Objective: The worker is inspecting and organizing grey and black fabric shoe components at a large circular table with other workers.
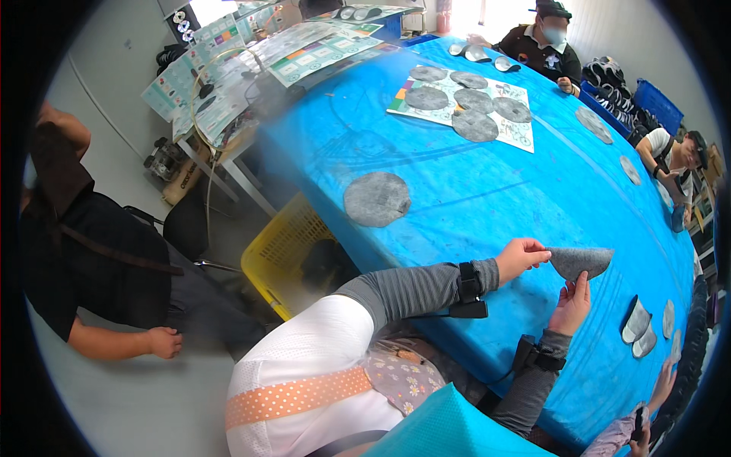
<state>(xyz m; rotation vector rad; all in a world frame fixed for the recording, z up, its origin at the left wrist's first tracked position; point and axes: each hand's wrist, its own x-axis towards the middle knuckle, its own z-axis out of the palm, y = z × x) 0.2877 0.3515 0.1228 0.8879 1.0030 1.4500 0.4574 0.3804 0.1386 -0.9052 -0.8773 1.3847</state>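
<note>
You're grasping one folded-looking grey piece (580, 263) in your left hand (521, 260) and right hand (572, 307), while grey discs (377, 199) left of the grip are lying flat, unfolded.

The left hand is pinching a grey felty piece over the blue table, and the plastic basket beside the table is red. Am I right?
Not quite: the plastic basket is yellow, not red, as the head view shows. The left hand is indeed pinching the grey felty piece over the blue table.
</note>
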